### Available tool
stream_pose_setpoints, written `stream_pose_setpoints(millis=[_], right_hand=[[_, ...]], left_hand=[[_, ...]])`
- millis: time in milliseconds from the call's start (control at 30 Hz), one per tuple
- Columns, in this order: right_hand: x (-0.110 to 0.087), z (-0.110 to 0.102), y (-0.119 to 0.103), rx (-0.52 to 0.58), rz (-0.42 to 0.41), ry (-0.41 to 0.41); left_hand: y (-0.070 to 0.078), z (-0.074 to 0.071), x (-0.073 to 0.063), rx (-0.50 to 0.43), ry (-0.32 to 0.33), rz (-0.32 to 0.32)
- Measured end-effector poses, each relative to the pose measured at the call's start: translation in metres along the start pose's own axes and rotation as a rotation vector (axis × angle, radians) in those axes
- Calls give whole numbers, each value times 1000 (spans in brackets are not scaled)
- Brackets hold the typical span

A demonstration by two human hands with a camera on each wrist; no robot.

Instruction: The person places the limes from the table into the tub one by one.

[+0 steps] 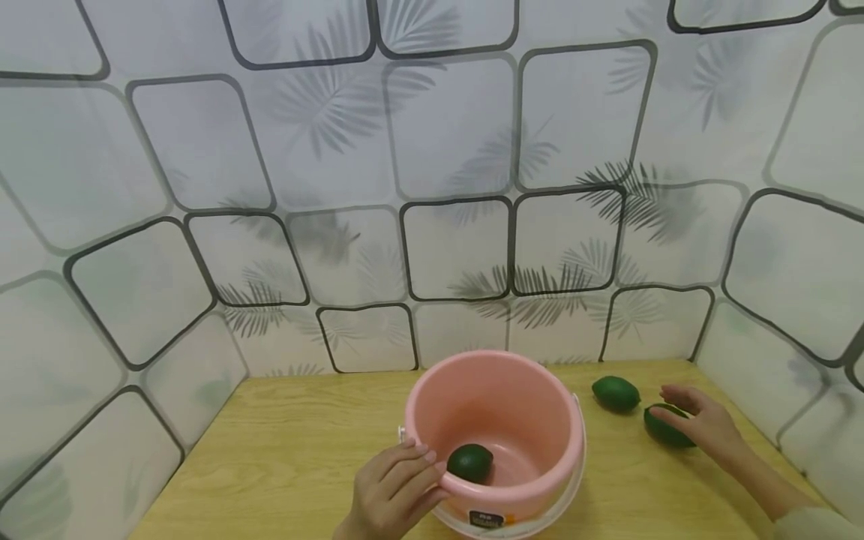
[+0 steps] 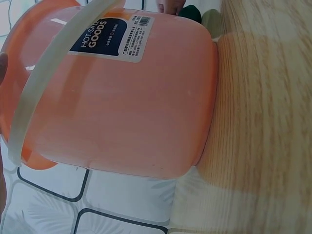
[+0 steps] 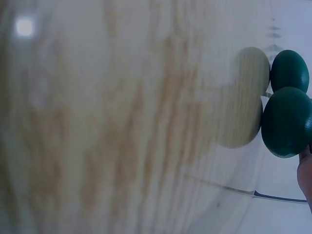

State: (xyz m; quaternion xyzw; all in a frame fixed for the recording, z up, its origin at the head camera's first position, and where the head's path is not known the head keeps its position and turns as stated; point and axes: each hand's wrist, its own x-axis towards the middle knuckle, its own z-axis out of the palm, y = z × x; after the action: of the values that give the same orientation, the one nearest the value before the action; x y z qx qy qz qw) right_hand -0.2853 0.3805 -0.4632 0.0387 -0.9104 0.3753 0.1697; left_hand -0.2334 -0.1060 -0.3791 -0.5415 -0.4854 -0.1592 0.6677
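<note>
A pink bucket (image 1: 496,491) stands upright on the wooden table, its pale handle (image 1: 574,487) hanging down at the near right side. My left hand (image 1: 398,487) grips the bucket's near left rim, fingers over the edge. Inside the bucket lies one dark green lime (image 1: 470,463). To the right, my right hand (image 1: 709,427) is over a second lime (image 1: 664,429) on the table, fingers reaching past it and the thumb across its top. A third lime (image 1: 616,394) rests just behind and left of that one; both also show in the right wrist view.
The yellow wood-grain table (image 1: 304,435) runs back to walls (image 1: 459,247) patterned with dark rounded squares and leaves, which close it in behind and at both sides. A dark label (image 2: 105,36) is stuck on the bucket's outside.
</note>
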Motion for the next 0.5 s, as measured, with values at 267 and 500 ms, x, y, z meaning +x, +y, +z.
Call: stream_pose_setpoints(millis=[267, 500], right_hand=[[4, 5, 8, -57, 13, -6], [4, 8, 13, -91, 4, -5]], left_hand=[[0, 1, 1, -4, 4, -6], [0, 3, -1, -5, 8, -8]])
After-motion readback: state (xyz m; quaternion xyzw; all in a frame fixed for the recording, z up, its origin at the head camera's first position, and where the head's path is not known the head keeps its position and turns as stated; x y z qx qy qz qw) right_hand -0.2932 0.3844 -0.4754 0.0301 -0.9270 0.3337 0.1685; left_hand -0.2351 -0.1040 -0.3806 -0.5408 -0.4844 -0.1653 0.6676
